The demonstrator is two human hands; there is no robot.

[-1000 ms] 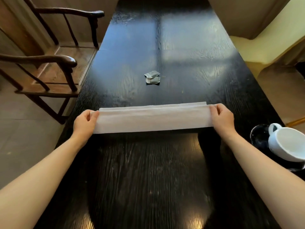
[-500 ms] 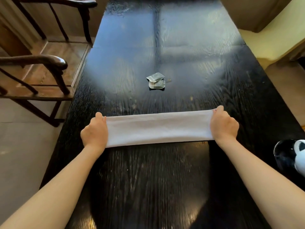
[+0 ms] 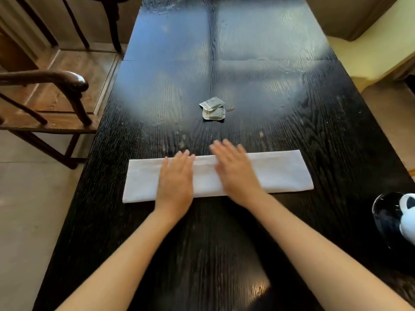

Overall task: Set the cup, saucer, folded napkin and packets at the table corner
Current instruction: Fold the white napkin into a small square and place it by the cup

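Observation:
A white napkin [image 3: 280, 171], folded into a long strip, lies flat across the black table [image 3: 224, 232] in front of me. My left hand [image 3: 177, 178] and my right hand [image 3: 235, 169] rest palm-down, fingers spread, side by side on the strip's middle. Two small grey packets [image 3: 213, 108] lie overlapping on the table beyond the napkin. At the right edge of the view a white cup [image 3: 407, 221] sits on a dark glossy saucer [image 3: 384, 214], both partly cut off.
A dark wooden armchair [image 3: 56, 86] stands at the table's left side. A pale yellow seat [image 3: 370, 48] is at the far right. A tiny scrap [image 3: 230, 107] lies beside the packets.
Both hands let go of the napkin's ends and moved inward to its middle, now lying flat on it. The napkin lies laid down in a narrower fold.

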